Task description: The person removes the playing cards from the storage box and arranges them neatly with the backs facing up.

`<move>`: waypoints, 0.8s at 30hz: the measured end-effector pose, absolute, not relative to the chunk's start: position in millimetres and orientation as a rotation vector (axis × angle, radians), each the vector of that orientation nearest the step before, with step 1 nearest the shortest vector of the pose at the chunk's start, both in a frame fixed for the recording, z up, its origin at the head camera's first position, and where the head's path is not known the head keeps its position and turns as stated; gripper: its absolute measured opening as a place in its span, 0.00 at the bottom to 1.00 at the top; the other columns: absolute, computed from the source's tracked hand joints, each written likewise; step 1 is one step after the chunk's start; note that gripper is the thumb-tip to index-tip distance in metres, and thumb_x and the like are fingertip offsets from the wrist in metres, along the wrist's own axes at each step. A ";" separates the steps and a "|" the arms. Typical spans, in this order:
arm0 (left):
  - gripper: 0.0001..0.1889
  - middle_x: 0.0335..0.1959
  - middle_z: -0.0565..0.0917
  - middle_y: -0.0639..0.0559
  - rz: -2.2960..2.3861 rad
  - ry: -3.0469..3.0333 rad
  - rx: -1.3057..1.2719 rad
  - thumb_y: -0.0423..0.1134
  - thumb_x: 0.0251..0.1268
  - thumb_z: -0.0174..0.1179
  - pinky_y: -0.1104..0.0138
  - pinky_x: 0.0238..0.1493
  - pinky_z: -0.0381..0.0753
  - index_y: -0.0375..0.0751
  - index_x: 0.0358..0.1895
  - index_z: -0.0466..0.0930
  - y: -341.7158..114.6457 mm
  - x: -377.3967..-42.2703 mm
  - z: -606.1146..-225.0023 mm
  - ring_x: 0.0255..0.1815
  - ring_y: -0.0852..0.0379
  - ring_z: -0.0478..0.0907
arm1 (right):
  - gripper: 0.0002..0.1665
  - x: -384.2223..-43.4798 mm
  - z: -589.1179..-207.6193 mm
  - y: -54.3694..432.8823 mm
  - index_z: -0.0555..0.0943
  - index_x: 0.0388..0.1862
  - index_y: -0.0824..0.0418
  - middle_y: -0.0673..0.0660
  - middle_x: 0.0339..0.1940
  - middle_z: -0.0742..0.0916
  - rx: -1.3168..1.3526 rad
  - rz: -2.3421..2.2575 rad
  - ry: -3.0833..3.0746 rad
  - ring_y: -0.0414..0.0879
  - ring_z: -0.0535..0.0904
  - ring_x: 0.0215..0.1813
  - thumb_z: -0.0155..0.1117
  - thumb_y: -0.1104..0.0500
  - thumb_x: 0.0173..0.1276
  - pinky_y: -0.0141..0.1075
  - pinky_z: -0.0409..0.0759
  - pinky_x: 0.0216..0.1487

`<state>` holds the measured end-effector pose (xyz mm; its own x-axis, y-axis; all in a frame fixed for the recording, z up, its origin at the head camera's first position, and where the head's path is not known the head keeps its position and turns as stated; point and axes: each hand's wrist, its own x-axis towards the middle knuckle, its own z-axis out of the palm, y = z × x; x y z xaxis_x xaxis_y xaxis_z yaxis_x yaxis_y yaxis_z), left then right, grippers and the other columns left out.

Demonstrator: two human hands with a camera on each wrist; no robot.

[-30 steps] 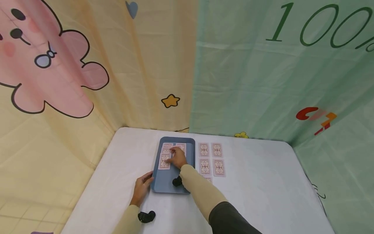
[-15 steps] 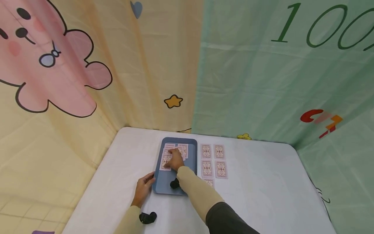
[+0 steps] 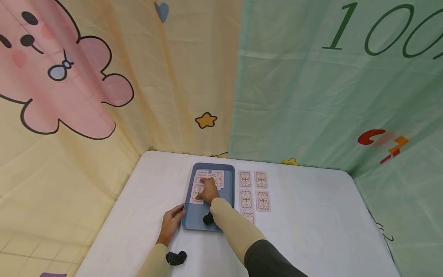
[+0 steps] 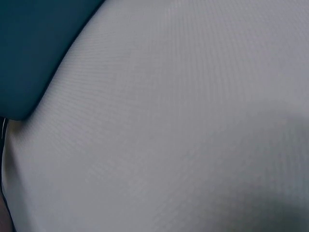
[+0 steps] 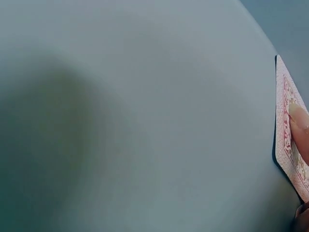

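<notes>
My right hand (image 3: 209, 189) reaches into a blue-grey tray (image 3: 197, 219). Its thumb and fingers span the lowest red-backed playing card (image 3: 195, 194) of an overlapping left column. In the right wrist view, the thumb (image 5: 300, 128) presses on that patterned playing card (image 5: 284, 145), and part of another finger shows by its corner. Behind the hand lie more face-down playing cards (image 3: 219, 177), partly covered. My left hand (image 3: 169, 224) holds the tray's left rim between thumb and fingers; its grip is barely visible in the left wrist view, where the tray (image 4: 29, 58) fills the upper left.
Right of the tray, several face-down playing cards (image 3: 246, 199) lie in two columns on the white table (image 3: 311, 223); the nearest one is partly hidden by the right sleeve (image 3: 233, 223). Printed curtains (image 3: 294, 96) rise at the back and sides.
My right hand has shifted slightly left and nearer over the left column, so a tilted playing card beside it shows. My left hand stays at the rim. The head view has shifted a little.
</notes>
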<state>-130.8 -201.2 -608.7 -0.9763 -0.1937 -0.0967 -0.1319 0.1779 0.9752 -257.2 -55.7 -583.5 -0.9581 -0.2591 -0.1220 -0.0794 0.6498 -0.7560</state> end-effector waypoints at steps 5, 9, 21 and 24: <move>0.20 0.59 0.76 0.30 -1.994 -2.365 0.335 0.29 0.69 0.53 0.79 0.51 0.70 0.22 0.61 0.71 -200.9 -130.1 -607.8 0.62 0.39 0.72 | 0.36 -255.4 -581.1 -56.3 0.79 0.57 0.64 0.59 0.52 0.76 -0.278 -1.157 2.670 0.50 0.73 0.51 0.81 0.63 0.45 0.42 0.72 0.61; 0.20 0.59 0.76 0.30 -2.001 -2.374 0.337 0.30 0.70 0.53 0.78 0.51 0.70 0.22 0.62 0.70 -200.2 -129.3 -607.0 0.61 0.40 0.72 | 0.33 -252.9 -577.2 -56.7 0.80 0.55 0.63 0.58 0.52 0.75 -0.276 -1.139 2.676 0.50 0.72 0.53 0.80 0.63 0.47 0.42 0.71 0.63; 0.21 0.60 0.76 0.32 -1.972 -2.404 0.352 0.31 0.70 0.53 0.76 0.54 0.70 0.24 0.62 0.71 -200.1 -129.6 -606.3 0.62 0.41 0.72 | 0.25 -250.6 -573.6 -55.8 0.80 0.47 0.60 0.54 0.45 0.82 -0.336 -1.108 2.742 0.48 0.75 0.47 0.79 0.61 0.50 0.43 0.75 0.55; 0.21 0.60 0.75 0.31 -1.971 -2.405 0.355 0.32 0.71 0.53 0.75 0.54 0.70 0.24 0.62 0.71 -201.1 -129.0 -605.9 0.63 0.40 0.71 | 0.22 -249.7 -574.0 -55.8 0.80 0.47 0.59 0.54 0.46 0.84 -0.334 -1.159 2.717 0.48 0.77 0.46 0.77 0.61 0.54 0.43 0.76 0.53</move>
<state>-129.0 -201.1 -605.9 -0.9742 -0.1817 -0.1337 -0.1667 0.1809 0.9693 -249.7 -55.8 -574.0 -0.9606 -0.2698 -0.0666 -0.1386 0.6727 -0.7268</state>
